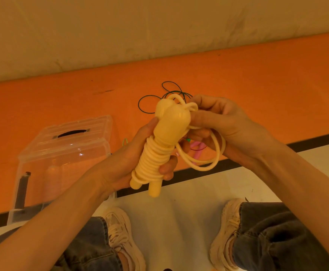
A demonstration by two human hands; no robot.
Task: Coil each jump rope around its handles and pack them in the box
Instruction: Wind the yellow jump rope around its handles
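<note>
Your left hand [140, 153] grips the yellow jump rope [159, 153] by its coiled handles; your right hand [218, 124] pinches its loose loop near the handle tops. Beyond them — on the orange mat [257, 85] — lies a green rope [165, 94]; the clear box [62, 153] stands left, lid shut.

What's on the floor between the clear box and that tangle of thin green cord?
In the head view, only bare orange mat lies between the clear box and the green cord.
</note>
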